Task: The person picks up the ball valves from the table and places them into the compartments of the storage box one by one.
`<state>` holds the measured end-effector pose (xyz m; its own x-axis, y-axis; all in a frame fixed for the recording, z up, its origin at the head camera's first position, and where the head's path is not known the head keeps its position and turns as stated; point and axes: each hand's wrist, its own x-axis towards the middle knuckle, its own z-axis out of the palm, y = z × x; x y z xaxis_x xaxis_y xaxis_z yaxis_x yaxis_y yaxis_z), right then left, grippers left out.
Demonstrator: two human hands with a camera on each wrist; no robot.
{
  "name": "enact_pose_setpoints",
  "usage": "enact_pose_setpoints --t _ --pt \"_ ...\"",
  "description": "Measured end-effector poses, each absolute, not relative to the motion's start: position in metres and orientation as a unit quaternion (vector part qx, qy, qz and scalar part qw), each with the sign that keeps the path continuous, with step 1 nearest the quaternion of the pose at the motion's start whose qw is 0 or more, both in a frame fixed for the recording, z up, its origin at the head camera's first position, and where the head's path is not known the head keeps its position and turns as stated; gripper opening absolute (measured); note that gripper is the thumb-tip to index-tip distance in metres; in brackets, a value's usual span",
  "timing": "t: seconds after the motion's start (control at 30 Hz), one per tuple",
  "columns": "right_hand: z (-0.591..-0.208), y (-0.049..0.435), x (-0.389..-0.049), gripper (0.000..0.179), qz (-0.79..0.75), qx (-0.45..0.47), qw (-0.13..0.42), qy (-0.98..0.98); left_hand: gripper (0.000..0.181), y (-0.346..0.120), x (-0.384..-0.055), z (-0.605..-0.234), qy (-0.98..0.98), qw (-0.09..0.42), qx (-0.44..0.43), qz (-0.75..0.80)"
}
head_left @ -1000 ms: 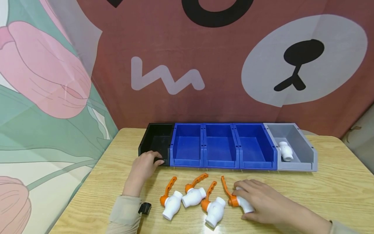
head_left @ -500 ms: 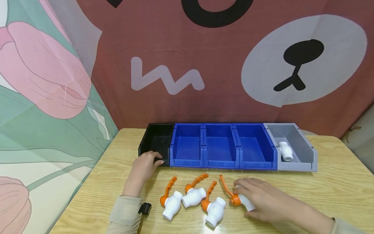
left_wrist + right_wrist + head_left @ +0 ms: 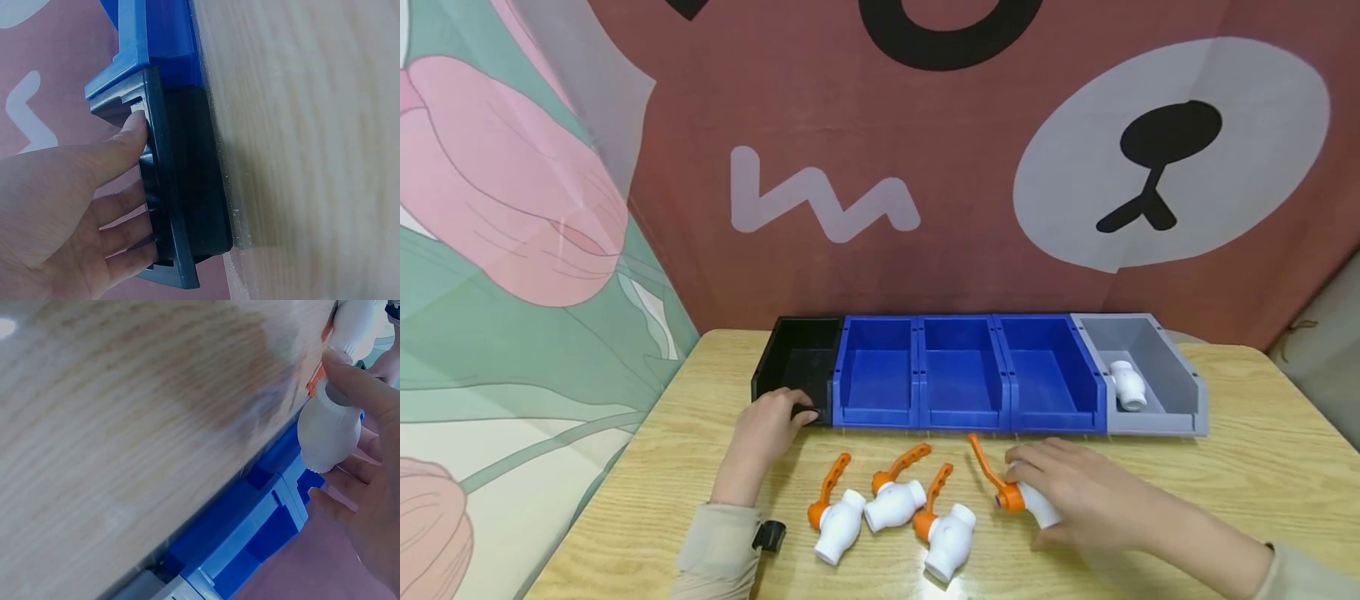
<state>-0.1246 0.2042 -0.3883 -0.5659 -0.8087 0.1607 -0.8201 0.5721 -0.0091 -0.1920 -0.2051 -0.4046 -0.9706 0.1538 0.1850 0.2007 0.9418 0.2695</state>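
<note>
My right hand point(image 3: 1075, 496) holds a white ball valve point(image 3: 1040, 505) with an orange lever, just above the table. In the right wrist view the thumb and fingers pinch the white valve body point(image 3: 328, 428); its lever is mostly hidden there. My left hand point(image 3: 767, 429) grips the front rim of the black bin point(image 3: 801, 367), as the left wrist view also shows with the thumb on the bin's lip point(image 3: 150, 125). Between the hands lie three more white ball valves with orange levers: a left one point(image 3: 840, 527), a middle one point(image 3: 895, 504) and a right one point(image 3: 950, 542).
Three blue bins stand side by side, a left point(image 3: 877, 417), a middle point(image 3: 964, 419) and a right one point(image 3: 1058, 422). A grey bin point(image 3: 1157, 423) at the row's right end contains a white fitting point(image 3: 1127, 385). A patterned cloth point(image 3: 850, 275) hangs behind the wooden table point(image 3: 640, 500).
My right hand has lifted the ball valve off the table and moved it slightly toward the bins, its lever tilting. The left hand stays on the black bin. The head view has shifted slightly.
</note>
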Motion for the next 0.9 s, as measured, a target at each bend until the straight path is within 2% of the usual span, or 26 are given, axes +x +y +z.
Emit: enact_pose_setpoints --t 0.53,0.9 --pt "-0.368 0.214 -0.136 0.063 0.016 0.472 0.09 -0.877 0.018 -0.205 -0.193 -0.405 -0.982 0.078 -0.091 -0.144" --pt "-0.348 0.224 -0.146 0.061 0.013 0.429 0.037 -0.902 0.017 -0.205 -0.193 -0.405 -0.982 0.08 -0.093 -0.144"
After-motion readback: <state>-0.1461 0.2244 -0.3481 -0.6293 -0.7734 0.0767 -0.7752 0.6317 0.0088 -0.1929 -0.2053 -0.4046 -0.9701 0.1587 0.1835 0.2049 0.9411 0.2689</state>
